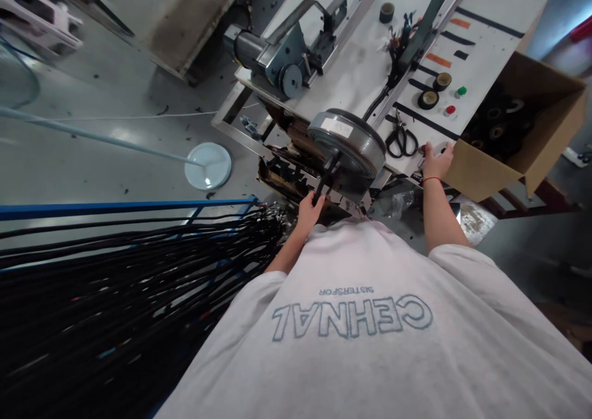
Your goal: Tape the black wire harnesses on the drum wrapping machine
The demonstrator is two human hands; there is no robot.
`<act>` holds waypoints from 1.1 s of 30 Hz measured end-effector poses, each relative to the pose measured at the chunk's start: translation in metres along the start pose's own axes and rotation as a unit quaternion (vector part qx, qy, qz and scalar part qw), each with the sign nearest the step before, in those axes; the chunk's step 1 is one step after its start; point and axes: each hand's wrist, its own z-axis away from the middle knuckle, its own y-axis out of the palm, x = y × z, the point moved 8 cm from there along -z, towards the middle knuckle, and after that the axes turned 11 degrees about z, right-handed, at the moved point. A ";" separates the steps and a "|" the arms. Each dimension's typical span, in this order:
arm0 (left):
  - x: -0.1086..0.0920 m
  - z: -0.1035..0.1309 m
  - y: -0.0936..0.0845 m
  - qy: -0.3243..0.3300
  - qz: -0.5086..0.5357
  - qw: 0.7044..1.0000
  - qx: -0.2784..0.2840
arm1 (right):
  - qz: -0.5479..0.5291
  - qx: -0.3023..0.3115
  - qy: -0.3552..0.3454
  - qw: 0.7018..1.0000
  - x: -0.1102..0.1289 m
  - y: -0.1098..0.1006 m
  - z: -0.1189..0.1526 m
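My left hand (309,214) is closed around a black cable end (326,178) that sticks out of the round taping-machine drum (348,142). The drum carries a white label and sits at the near end of the bench. On its far side, a black cable bundle (378,101) runs along a metal rail toward loose wire ends (401,40). My right hand (437,162) lies at the bench's near edge, fingers apart, beside a small red button and the cardboard box. Black-handled scissors (401,138) lie just left of that hand.
A motor unit with a pulley (291,80) stands at the bench's left side. Tape rolls (428,100), a green button (461,91) and a red button (450,109) are on the bench. A cardboard box (485,167) holds rolls. Many black cables (139,271) hang on a blue rack (124,209).
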 end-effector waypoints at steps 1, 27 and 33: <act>-0.002 -0.004 0.003 -0.001 0.003 1.000 0.001 | 0.000 0.000 0.000 1.000 0.000 0.000 0.000; 0.010 -0.016 0.016 -0.007 -0.053 0.998 0.019 | 0.006 0.018 0.019 1.000 0.008 -0.008 0.009; 0.061 -0.003 0.010 -0.085 -0.117 0.987 0.071 | 0.008 0.016 0.028 0.999 0.009 -0.012 0.012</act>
